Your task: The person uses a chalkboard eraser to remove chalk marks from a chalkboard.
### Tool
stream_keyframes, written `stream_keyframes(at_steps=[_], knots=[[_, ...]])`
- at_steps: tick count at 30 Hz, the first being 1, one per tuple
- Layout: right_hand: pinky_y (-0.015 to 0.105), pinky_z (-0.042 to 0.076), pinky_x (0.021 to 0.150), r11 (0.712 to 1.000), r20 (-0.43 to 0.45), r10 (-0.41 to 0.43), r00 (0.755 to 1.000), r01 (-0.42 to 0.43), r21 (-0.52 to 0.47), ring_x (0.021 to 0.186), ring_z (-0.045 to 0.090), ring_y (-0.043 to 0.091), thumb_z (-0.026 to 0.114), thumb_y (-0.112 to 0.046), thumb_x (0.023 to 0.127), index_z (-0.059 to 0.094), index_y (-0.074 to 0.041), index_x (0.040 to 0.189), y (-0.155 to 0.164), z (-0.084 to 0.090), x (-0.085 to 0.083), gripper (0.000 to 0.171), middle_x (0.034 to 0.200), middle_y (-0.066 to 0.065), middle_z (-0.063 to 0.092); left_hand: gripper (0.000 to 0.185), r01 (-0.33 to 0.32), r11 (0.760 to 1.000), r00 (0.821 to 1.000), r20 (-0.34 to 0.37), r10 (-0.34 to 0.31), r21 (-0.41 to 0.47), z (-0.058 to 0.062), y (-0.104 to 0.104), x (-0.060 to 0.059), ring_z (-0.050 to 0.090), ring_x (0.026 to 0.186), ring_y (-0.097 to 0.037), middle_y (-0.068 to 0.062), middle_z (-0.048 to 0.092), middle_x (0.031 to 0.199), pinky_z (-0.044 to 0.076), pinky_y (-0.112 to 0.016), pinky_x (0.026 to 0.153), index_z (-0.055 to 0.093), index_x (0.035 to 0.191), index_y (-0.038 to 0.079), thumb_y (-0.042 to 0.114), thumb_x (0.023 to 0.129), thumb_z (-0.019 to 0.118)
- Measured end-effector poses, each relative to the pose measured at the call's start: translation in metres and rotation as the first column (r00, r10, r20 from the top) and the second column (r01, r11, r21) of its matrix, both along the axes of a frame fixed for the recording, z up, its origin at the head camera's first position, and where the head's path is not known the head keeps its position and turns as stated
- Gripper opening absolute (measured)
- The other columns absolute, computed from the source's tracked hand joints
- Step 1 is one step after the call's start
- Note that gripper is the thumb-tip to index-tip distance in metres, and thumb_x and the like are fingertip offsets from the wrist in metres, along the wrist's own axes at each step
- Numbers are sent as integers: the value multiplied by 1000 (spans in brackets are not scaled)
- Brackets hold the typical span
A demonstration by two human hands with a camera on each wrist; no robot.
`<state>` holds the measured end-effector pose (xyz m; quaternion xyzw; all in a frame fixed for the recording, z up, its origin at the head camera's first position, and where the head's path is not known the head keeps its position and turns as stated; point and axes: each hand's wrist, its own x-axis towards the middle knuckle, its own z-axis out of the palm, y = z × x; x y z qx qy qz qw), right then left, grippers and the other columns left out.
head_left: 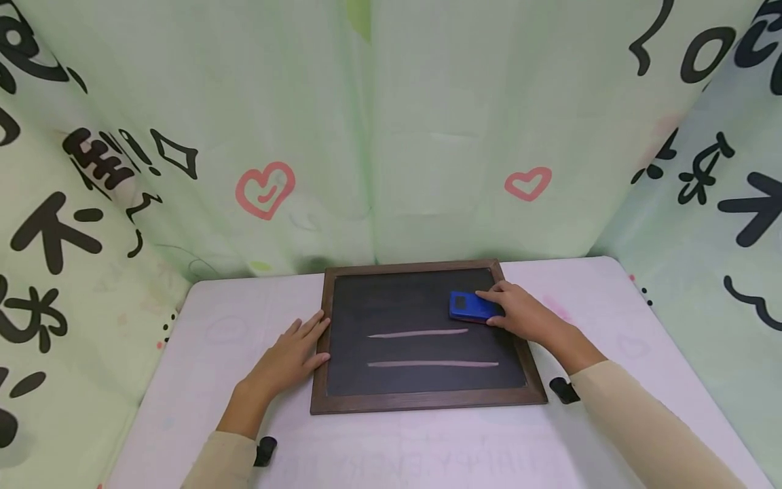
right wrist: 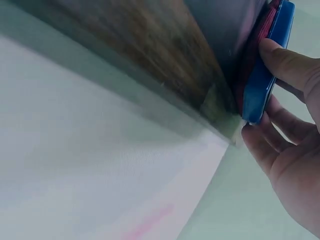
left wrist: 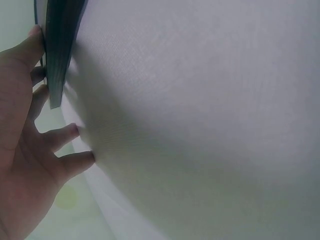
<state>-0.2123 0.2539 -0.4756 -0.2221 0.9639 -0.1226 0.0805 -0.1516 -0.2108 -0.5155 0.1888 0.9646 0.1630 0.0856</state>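
A small chalkboard [head_left: 421,299] in a brown wooden frame lies on the table, with two pale pink chalk lines across its dark surface. In the right hand [head_left: 519,311] is a blue chalkboard eraser [head_left: 469,307], held between thumb and fingers near the board's upper right. The right wrist view shows the eraser [right wrist: 260,75] with its reddish underside against the board. At the left edge of the frame, the left hand [head_left: 286,356] rests with its fingers spread. From the left wrist, its thumb and some fingers touch the frame [left wrist: 61,55], while other fingertips reach the tabletop.
The white table [head_left: 269,462] extends around the board on its left, right and near sides. Pale green curtains [head_left: 427,102] with printed hearts and black lettering hang behind and at both sides. A black wrist device [head_left: 563,390] is by the right cuff, another [head_left: 265,451] by the left.
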Motion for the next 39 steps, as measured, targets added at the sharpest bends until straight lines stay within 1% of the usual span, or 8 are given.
stream_keyframes(at_steps=[4,9,14,20,24,31,39], knots=[[56,53,100,1000,1,3,1000,-3,-8,116,58,43,79,-16,92,57,0,146,1,-1,1,61,127,25,57,71,4,1000,1000,-8,-4,0,-1,-1,0,30,151,-53,-7,26,171,34,-71,116,33,164,15,40,103,62],[56,52,100,1000,-21,17,1000,-17,-19,116,58,42,80,-16,91,58,1,145,1,0,5,60,126,24,57,71,6,1000,1000,-18,-6,2,-1,-1,1,30,150,-53,-8,27,171,36,-69,116,34,163,15,39,103,63],[56,53,100,999,-21,31,999,-32,-26,115,59,42,82,-17,89,61,0,143,3,2,14,60,125,24,59,71,10,1000,1000,-21,-10,3,0,0,1,31,150,-53,-8,28,171,36,-70,115,34,163,15,39,103,63],[55,54,99,998,-1,49,999,-49,-35,116,60,40,82,-18,90,60,-1,144,6,3,25,60,126,23,60,72,5,1000,1000,-12,-5,10,1,0,1,29,152,-51,-6,26,172,34,-68,117,33,164,16,42,103,62],[54,55,99,997,9,70,998,-69,-35,115,60,38,81,-19,90,60,-1,144,7,3,30,61,127,22,60,71,9,1000,1000,-7,-9,16,1,0,2,28,152,-52,-7,26,172,33,-68,119,33,163,15,41,104,61],[51,56,97,995,-13,85,996,-86,-46,112,61,35,82,-19,89,61,0,142,5,1,34,60,124,21,61,72,10,1000,1000,-1,-10,23,3,-1,2,28,152,-52,-7,25,172,32,-68,119,32,163,12,40,104,61],[50,57,95,992,-21,120,993,-121,-43,111,61,35,83,-21,88,62,1,141,-6,-1,33,61,124,20,63,72,13,1000,1000,-15,-13,24,0,-2,2,29,151,-52,-7,25,172,32,-68,119,32,163,12,40,104,62]])
